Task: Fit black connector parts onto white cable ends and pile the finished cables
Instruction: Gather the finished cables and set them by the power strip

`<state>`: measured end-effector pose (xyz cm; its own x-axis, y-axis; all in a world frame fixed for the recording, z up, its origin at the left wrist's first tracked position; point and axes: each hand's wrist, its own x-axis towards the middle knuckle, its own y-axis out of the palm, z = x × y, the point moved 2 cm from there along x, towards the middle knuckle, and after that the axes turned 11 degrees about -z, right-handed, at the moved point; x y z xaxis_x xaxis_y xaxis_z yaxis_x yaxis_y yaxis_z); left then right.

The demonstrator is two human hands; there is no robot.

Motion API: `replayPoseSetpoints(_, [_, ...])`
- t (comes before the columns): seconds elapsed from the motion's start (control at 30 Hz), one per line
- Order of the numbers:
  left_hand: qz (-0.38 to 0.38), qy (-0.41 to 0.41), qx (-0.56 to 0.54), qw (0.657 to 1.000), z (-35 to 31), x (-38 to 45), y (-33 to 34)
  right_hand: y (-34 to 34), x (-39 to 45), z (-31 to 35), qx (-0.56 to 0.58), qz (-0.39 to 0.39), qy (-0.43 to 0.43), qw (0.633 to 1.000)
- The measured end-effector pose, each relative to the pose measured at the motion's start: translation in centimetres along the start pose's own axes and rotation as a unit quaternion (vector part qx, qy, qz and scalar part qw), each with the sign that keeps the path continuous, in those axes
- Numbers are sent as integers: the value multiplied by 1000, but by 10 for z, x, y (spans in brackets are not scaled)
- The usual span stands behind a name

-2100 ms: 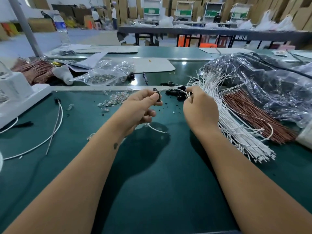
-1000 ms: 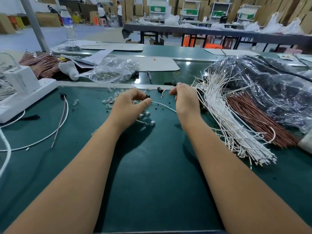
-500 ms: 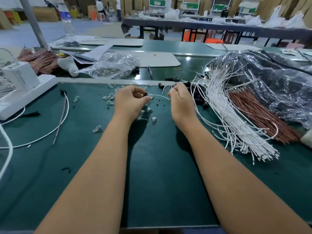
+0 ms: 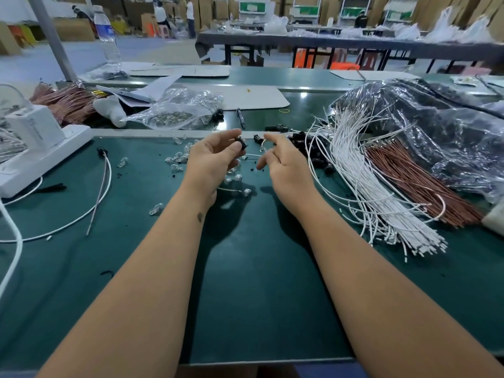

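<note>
My left hand point(image 4: 212, 159) is over the green mat, thumb and fingers pinched on a small black connector part point(image 4: 241, 143). My right hand point(image 4: 283, 165) is just to its right, fingers curled around a thin white cable point(image 4: 262, 144) whose end curves up by the index finger. The cable end and the connector are a short gap apart. A heap of loose black connectors point(image 4: 302, 140) lies behind my right hand. A big bundle of white cables point(image 4: 368, 192) fans out on the right. Two cables with a black connector point(image 4: 102, 151) on them lie at the left.
Small clear parts point(image 4: 177, 159) are scattered around my left hand. Brown wires point(image 4: 414, 184) and crumpled dark plastic point(image 4: 441, 132) fill the right side. A white device point(image 4: 35, 148) stands at the left edge, with a clear bag point(image 4: 177, 111) and a water bottle point(image 4: 106, 31) behind.
Both hands have lifted slightly and turned more palm-up, and have drawn a little apart. The black connector now shows between my left thumb and fingers.
</note>
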<state>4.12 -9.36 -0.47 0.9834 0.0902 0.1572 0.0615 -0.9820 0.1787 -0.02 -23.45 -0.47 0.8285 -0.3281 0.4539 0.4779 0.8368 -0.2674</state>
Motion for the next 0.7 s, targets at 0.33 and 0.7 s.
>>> replayPoseSetpoints(0.33, [30, -73, -102, 992, -2, -4, 5, -3, 0, 0, -13, -51, -21, 998])
replayPoseSetpoints(0.7, [58, -58, -78, 994, -4, -9, 6, -3, -1, 0, -29, -61, -21, 998])
